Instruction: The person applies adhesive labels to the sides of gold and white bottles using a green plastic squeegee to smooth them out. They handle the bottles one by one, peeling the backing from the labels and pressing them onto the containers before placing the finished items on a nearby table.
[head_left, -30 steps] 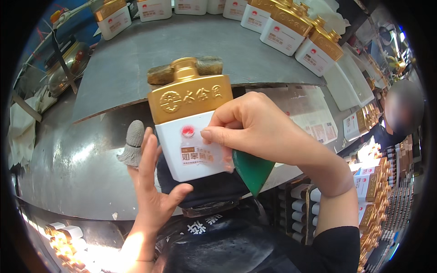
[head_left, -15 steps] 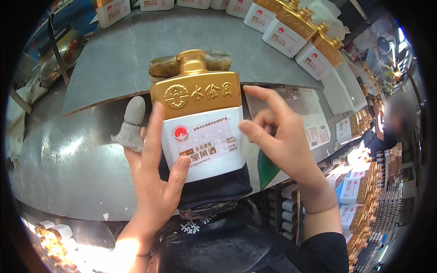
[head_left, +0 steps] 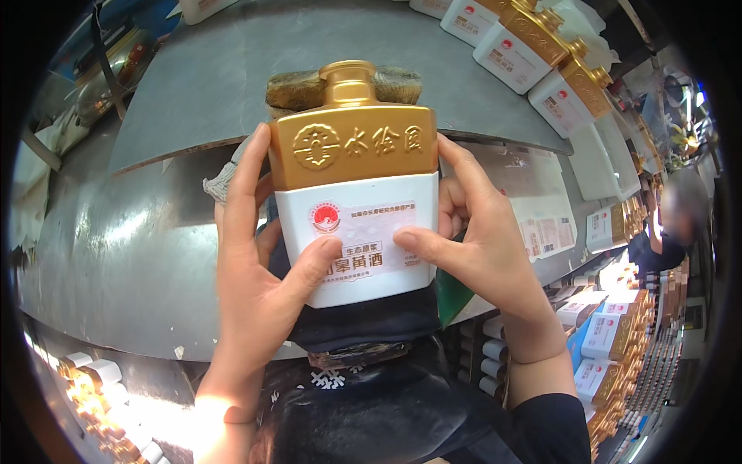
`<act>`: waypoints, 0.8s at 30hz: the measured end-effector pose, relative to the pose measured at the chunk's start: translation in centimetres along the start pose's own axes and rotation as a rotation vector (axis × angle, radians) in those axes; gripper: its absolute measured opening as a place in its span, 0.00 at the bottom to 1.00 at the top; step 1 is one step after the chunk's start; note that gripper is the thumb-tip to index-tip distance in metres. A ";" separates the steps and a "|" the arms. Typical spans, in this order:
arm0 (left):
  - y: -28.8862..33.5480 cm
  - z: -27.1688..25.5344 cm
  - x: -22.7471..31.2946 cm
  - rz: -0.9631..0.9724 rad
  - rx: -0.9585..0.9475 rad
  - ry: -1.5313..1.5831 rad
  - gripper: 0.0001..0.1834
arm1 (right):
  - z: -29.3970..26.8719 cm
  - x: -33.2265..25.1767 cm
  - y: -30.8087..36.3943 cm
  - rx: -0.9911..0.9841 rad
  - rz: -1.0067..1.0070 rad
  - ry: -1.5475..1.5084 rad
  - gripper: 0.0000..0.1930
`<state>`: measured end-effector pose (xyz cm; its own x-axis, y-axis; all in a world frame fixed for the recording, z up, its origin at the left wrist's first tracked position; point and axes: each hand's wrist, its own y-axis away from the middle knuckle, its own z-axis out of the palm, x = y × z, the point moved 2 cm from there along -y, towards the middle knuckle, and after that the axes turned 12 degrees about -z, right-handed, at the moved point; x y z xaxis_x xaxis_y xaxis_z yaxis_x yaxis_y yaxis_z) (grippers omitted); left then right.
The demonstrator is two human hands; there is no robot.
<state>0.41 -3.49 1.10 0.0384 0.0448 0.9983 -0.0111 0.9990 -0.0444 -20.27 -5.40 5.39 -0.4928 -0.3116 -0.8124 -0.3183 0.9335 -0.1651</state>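
Observation:
A flat-sided bottle with a white body, gold shoulder and gold neck lies tilted back, label upward, between my two hands. My left hand grips its left side, with the thumb pressed on the front near the label. On the opposite side, my right hand holds it likewise, thumb on the label's right part. Beneath the bottle's lower end is a dark cloth pad. Behind its neck sits a worn brownish roll. A grey fabric bundle shows partly behind my left hand.
Finished-looking white and gold bottles line the far right of the grey table. A white tray and printed sheets lie at the right. Stacked bottles stand lower right, near another person.
Both hands have closed in on the bottle's sides; the right, formerly apart from it, now grips it with its thumb on the label. The view has shifted slightly.

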 end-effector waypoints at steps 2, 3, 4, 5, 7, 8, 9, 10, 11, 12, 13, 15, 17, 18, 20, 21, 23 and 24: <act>0.0 0.4 0.0 -0.002 0.010 0.005 0.46 | 0.1 0.0 -0.1 -0.003 -0.021 0.015 0.42; 0.0 0.4 -0.1 0.011 0.014 0.005 0.45 | 0.1 0.1 0.1 -0.001 -0.020 0.024 0.42; 0.0 0.4 -0.3 0.023 0.018 0.005 0.45 | 0.1 0.2 0.1 -0.004 -0.026 0.024 0.42; 0.0 0.3 -0.4 0.035 0.021 0.005 0.45 | 0.2 0.3 0.0 -0.007 -0.031 0.024 0.42; 0.0 0.1 -0.4 0.023 0.024 0.053 0.44 | 0.1 0.4 -0.1 -0.010 -0.029 -0.009 0.42; 0.2 -0.1 -0.2 -0.001 0.017 0.099 0.45 | 0.1 0.4 0.0 -0.013 -0.018 -0.045 0.42; 0.2 -0.2 -0.3 -0.022 0.006 0.148 0.45 | 0.0 0.5 0.0 -0.012 -0.007 -0.077 0.43; 0.3 -0.3 -0.5 -0.018 0.004 0.155 0.46 | -0.1 0.5 0.0 -0.010 -0.001 -0.095 0.43; 0.5 -0.1 -0.5 -0.013 -0.015 0.141 0.47 | -0.2 0.5 0.1 -0.008 0.004 -0.113 0.43; 0.8 0.0 -0.4 -0.006 -0.026 0.125 0.47 | -0.1 0.5 0.1 -0.012 0.005 -0.134 0.44; 1.0 0.1 -0.4 0.001 -0.038 0.110 0.48 | 0.0 0.5 0.2 -0.008 -0.013 -0.090 0.44; 1.1 0.3 -0.4 -0.022 -0.033 0.098 0.49 | 0.1 0.5 0.2 -0.003 -0.050 -0.003 0.45; 1.1 0.4 -0.4 -0.033 -0.033 0.086 0.50 | 0.0 0.5 0.3 0.002 -0.051 0.000 0.46; 1.1 0.3 -0.4 -0.034 -0.035 0.080 0.51 | 0.0 0.5 0.3 0.004 -0.051 0.000 0.46; 1.2 0.3 -0.4 -0.040 -0.036 0.081 0.51 | -0.1 0.4 0.4 -0.003 -0.061 0.013 0.47; 1.3 0.3 -0.3 -0.044 -0.031 0.087 0.51 | -0.1 0.4 0.4 -0.008 -0.068 0.019 0.47; 1.4 0.2 -0.2 -0.045 -0.026 0.086 0.52 | 0.1 0.3 0.5 -0.007 -0.076 0.024 0.48; 1.4 0.2 -0.3 -0.044 -0.028 0.080 0.51 | 0.1 0.4 0.5 -0.004 -0.076 0.028 0.48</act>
<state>0.14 -2.08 0.76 0.1179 0.0008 0.9930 0.0204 0.9998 -0.0032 -20.52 -4.99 4.91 -0.4892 -0.3862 -0.7820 -0.3588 0.9064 -0.2232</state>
